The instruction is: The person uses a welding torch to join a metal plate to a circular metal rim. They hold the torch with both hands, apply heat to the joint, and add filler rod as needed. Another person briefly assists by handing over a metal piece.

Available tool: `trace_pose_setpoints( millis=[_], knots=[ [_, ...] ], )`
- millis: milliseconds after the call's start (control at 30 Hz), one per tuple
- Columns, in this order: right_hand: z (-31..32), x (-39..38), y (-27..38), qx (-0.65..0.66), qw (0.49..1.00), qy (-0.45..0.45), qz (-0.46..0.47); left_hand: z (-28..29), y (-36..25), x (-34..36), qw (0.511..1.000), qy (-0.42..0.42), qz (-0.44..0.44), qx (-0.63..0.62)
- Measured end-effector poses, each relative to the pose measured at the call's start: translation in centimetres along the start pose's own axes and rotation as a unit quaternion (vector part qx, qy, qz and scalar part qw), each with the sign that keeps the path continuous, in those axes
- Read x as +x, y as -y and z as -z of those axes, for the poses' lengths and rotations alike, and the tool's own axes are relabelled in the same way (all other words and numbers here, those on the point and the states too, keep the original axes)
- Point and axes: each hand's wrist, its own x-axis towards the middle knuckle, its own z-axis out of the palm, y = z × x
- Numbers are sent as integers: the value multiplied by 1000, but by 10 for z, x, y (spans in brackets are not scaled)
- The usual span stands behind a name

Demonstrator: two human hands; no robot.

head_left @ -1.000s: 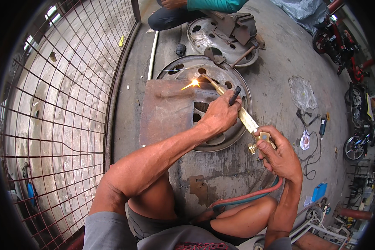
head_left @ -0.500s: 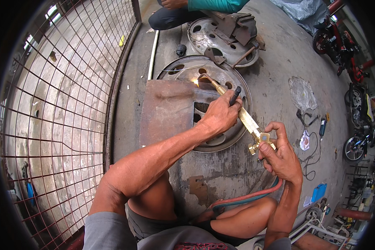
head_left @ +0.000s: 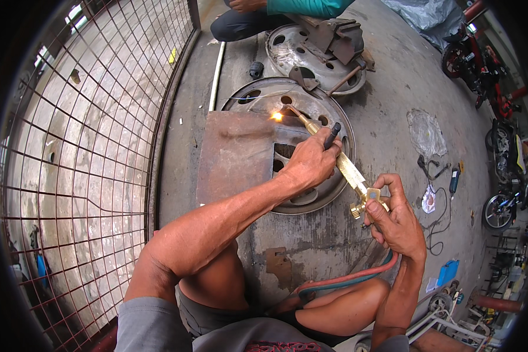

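Brass torch [head_left: 351, 173] lies diagonally in the head view, tip [head_left: 293, 110] toward the rusty plate [head_left: 234, 167] at upper left, the left hand [head_left: 312, 161], nearer the plate, wrapped around its barrel [head_left: 347, 168], and the right hand [head_left: 396, 227] pinching its valve end [head_left: 372, 197].

The fisheye camera looks steeply down from the person's head, fairly near the hands [head_left: 315, 159]. Its wide circle takes in the floor [head_left: 387, 129] beyond them.
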Motion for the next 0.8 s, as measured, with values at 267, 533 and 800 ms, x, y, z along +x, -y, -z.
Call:
trace_pose_setpoints(
  millis=[267,533,800],
  knots=[
    [2,-1,-1,-5,1000,4,-3,-1,2,1,1000,0,-1,7],
    [2,0,-8,1,1000,-4,21,-1,-1,0,1000,3,-4,7],
    [1,0,-1,-10,1000,-1,1,-1,1,0,1000,-4,-13,1]
  ],
)
